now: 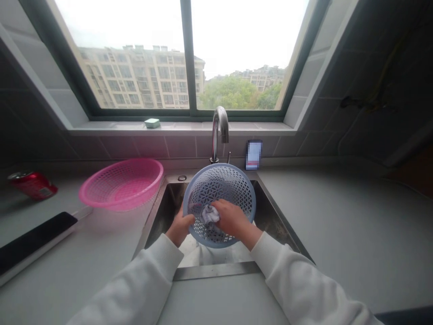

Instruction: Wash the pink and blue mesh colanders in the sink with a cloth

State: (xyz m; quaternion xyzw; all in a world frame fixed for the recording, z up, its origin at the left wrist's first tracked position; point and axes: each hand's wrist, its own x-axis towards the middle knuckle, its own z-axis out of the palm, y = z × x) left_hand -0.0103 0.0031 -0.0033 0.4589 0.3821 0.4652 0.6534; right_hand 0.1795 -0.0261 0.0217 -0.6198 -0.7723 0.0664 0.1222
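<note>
My left hand [181,228] grips the left rim of a blue-grey plastic colander [221,180], thumb over the edge. The colander is tilted towards me above the sink [216,270]. Inside it, my right hand [233,220] is closed on a crumpled white cloth [210,214], which touches the perforated inner wall. Below the colander, something whitish lies in the sink, partly hidden. A curved metal faucet [219,131] stands just behind the colander.
A pink plastic basket [122,185] sits left of the sink. Further left are a red can [33,185] lying on its side and a long black-and-white object [37,243]. A phone [253,155] leans against the back wall; a pale green block [152,123] rests on the windowsill.
</note>
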